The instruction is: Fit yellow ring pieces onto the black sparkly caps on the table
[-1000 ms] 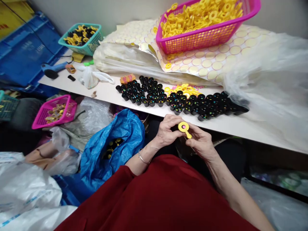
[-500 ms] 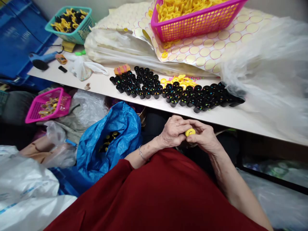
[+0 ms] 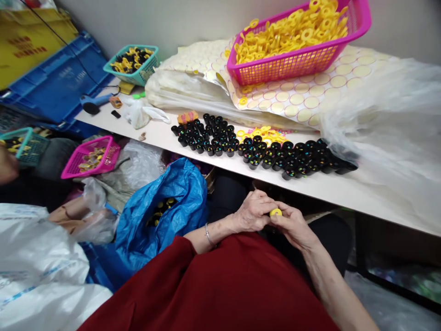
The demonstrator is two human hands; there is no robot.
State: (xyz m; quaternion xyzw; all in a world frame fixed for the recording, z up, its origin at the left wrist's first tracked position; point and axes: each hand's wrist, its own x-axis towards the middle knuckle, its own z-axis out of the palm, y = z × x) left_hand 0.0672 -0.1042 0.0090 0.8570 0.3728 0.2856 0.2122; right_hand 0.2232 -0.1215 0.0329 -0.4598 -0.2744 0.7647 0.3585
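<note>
A small yellow round cap (image 3: pixel 276 212) shows between my two hands, held low in front of the table edge. My left hand (image 3: pixel 254 212) has its fingers wrapped around the piece from the left, and whatever sits below the cap is hidden in it. My right hand (image 3: pixel 292 224) closes on the cap from the other side, thumb against its face. On the table beyond stand many small black cups (image 3: pixel 220 134) in rows, with coloured bits inside. Behind them lies a pile of loose yellow rings (image 3: pixel 265 134).
A pink basket of yellow rings (image 3: pixel 282 73) stands at the back on printed sheets. Left are a teal basket (image 3: pixel 144 73), a blue heat gun (image 3: pixel 96 102) and a pink basket (image 3: pixel 112 158). A blue sack (image 3: pixel 138 207) stands beside my left arm. Another person's hand (image 3: pixel 7 165) shows far left.
The view has tilted up, so the scene sits lower. My hands stay together on the yellow cap, my right thumb now covering more of it. Another person's hand has appeared at the left edge.
</note>
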